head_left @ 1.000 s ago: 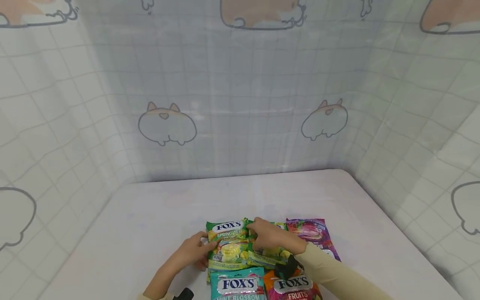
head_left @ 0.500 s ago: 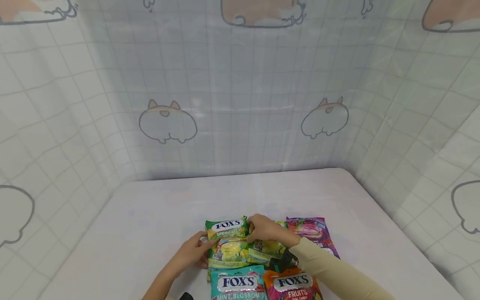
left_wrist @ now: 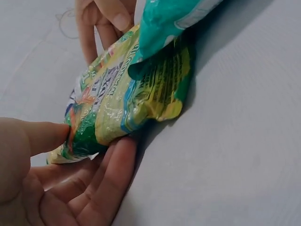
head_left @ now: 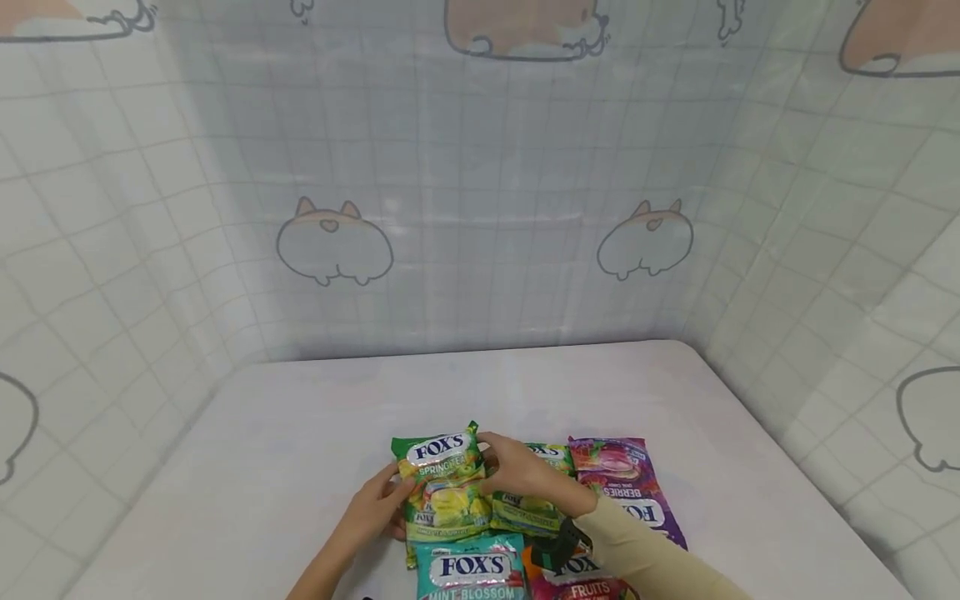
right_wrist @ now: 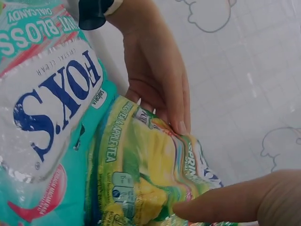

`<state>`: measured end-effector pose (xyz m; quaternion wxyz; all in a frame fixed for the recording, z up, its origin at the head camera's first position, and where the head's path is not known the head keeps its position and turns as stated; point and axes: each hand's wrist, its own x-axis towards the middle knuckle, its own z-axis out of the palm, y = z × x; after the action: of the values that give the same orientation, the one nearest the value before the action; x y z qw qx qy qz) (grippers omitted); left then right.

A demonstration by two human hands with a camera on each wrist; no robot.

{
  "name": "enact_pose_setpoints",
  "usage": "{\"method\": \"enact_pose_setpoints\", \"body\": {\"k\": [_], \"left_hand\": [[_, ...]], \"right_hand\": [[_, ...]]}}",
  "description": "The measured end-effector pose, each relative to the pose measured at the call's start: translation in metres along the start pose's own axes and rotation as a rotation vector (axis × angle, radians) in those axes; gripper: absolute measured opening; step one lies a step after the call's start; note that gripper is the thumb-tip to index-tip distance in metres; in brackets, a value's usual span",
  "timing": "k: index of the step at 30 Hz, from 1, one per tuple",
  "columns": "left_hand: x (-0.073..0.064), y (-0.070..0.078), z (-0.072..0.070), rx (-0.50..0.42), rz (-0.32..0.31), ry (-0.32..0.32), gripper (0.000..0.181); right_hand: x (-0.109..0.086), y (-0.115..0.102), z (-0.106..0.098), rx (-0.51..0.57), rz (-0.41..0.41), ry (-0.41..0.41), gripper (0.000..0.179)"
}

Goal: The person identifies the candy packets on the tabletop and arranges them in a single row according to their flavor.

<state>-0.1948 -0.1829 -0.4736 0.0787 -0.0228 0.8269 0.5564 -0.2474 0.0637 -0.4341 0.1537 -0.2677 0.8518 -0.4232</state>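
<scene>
My left hand grips the left edge of a green and yellow candy bag marked FOX'S Spring Tea, thumb on top. In the left wrist view, its fingers curl in under the bag. My right hand pinches the same bag at its upper right edge. A finger of this hand lies over the bag in the right wrist view. The bag sits slightly tilted, and a green edge shows beneath its lower left corner. A matching green bag lies to the right, partly hidden by my right hand.
A teal Mint Blossom bag lies nearer me, against the green bags. Beside it is an orange-red Fruits bag, partly covered by my wrist strap. A purple Berries bag lies upside down at the right on the white table.
Both hands have shifted slightly left with the Spring Tea bag, which is now more tilted. My right hand has moved from the top of the bags to its right edge, exposing more of the neighbouring bag.
</scene>
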Motion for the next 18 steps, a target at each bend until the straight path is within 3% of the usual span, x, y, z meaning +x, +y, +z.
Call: {"method": "enact_pose_setpoints", "body": {"k": [6,11,18], "left_hand": [[0.002,-0.002,-0.003,-0.036,-0.022,0.083,0.061],[0.004,-0.001,-0.006,-0.049,0.001,0.133,0.055],[0.007,-0.003,-0.006,-0.105,0.032,0.136,0.057]], "right_hand": [[0.000,0.005,0.002,0.149,-0.005,-0.074,0.091],[-0.001,0.005,-0.001,0.306,0.011,-0.148,0.100],[-0.001,0.011,0.000,0.468,-0.017,-0.192,0.100]]}}
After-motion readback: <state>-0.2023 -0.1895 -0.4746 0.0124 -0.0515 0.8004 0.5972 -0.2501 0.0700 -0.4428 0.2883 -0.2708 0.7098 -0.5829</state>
